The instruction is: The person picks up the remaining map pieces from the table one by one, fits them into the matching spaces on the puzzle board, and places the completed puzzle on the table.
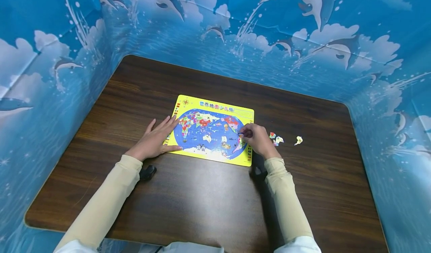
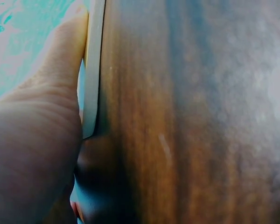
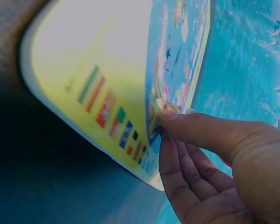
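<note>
Jamming is risked if the small pale piece [image 3: 153, 115] pinched by the right hand [image 1: 257, 139] is tilted. Left hand [image 1: 156, 137]: spread (yellow rectangular board [image 1: 247, 114] beneath).

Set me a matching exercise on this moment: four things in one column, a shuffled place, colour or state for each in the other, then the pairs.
Column one
1. Left hand
2. Right hand
3. Board
4. Loose pieces

Column two
A. Fingers curled, at the board's right side
B. Lying on the table, right of the board
C. Fingers spread, on the board's left side
D. Bordered in yellow

Pairs: 1-C, 2-A, 3-D, 4-B
</note>
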Demonstrator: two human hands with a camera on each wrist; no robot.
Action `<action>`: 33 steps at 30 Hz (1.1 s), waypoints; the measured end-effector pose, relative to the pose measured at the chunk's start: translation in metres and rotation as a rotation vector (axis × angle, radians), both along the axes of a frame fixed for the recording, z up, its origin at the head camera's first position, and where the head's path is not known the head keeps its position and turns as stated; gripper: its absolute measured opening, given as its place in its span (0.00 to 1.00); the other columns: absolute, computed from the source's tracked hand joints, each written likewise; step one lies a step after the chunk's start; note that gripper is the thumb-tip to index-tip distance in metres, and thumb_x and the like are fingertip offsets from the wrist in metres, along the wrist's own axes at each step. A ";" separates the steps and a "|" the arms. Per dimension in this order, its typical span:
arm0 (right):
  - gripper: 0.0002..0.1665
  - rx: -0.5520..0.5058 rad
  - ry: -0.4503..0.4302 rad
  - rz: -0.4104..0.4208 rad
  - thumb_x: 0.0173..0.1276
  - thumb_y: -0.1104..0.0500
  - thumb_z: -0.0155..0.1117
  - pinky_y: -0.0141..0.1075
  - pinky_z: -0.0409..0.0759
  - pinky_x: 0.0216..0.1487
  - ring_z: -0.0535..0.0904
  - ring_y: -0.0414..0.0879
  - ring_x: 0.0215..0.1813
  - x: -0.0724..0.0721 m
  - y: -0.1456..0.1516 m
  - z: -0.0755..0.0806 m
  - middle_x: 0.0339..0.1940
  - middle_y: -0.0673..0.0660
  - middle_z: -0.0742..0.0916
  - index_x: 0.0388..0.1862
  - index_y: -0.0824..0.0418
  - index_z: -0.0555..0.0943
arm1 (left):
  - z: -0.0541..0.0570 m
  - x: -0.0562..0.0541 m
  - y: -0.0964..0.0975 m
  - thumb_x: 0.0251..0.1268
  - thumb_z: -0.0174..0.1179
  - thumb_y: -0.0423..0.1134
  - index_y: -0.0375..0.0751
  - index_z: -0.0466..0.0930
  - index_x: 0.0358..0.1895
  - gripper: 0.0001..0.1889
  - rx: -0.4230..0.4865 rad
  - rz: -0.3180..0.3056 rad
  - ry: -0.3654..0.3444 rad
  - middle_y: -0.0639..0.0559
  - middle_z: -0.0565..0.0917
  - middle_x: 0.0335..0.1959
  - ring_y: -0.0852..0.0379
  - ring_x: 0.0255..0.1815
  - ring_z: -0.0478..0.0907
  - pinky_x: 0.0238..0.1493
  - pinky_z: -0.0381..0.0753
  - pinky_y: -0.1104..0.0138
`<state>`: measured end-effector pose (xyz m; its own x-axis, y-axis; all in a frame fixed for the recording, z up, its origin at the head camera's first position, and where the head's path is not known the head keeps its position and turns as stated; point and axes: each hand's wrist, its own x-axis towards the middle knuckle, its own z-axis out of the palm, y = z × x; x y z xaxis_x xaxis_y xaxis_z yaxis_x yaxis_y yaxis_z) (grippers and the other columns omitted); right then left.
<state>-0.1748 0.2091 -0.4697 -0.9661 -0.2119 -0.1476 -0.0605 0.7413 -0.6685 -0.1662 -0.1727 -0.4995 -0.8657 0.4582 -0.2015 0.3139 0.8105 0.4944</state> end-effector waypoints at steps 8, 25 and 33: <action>0.11 -0.042 0.056 -0.116 0.67 0.65 0.75 0.47 0.87 0.51 0.84 0.53 0.40 0.008 0.006 -0.003 0.39 0.61 0.88 0.47 0.67 0.87 | 0.001 0.001 0.000 0.65 0.67 0.65 0.41 0.45 0.85 0.57 -0.003 -0.004 0.007 0.43 0.45 0.86 0.44 0.86 0.37 0.80 0.24 0.41; 0.11 -0.152 0.017 -0.145 0.72 0.64 0.70 0.45 0.88 0.51 0.86 0.52 0.41 0.011 0.018 -0.007 0.43 0.62 0.89 0.50 0.67 0.88 | 0.000 0.000 -0.001 0.64 0.67 0.65 0.42 0.45 0.85 0.57 0.003 -0.009 0.014 0.44 0.45 0.86 0.44 0.86 0.37 0.80 0.24 0.41; 0.13 -0.114 0.042 -0.094 0.72 0.62 0.70 0.42 0.85 0.48 0.82 0.52 0.42 0.011 0.018 -0.012 0.45 0.60 0.89 0.53 0.66 0.89 | -0.002 0.000 0.000 0.63 0.67 0.67 0.42 0.45 0.85 0.58 -0.008 0.000 0.008 0.43 0.46 0.86 0.44 0.86 0.37 0.79 0.25 0.40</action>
